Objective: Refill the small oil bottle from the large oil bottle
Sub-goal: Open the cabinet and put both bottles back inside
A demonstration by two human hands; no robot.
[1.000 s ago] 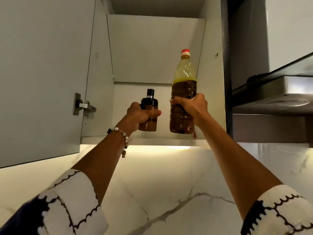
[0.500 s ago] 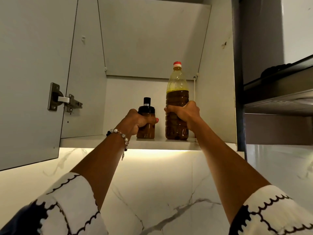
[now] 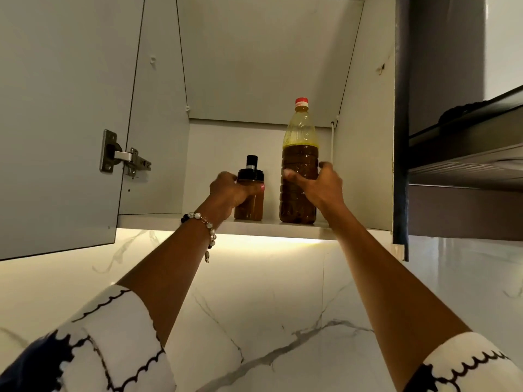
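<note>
We see two bottles upright on the white cabinet shelf [image 3: 300, 229]: one small amber oil bottle with a black cap [image 3: 249, 193], our left hand [image 3: 229, 190] wrapped around it, and just beside it one large clear plastic oil bottle with a red cap [image 3: 299, 162], held at mid-body in our right hand's [image 3: 317, 186] grip. One beaded bracelet [image 3: 205, 223] circles the left wrist, and the grey cabinet door [image 3: 65, 123] stands open at left.

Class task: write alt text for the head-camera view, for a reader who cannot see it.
Two hands reach into an open wall cabinet: the left hand wraps a small oil bottle, the right hand a large oil bottle, both standing on the shelf.
</note>
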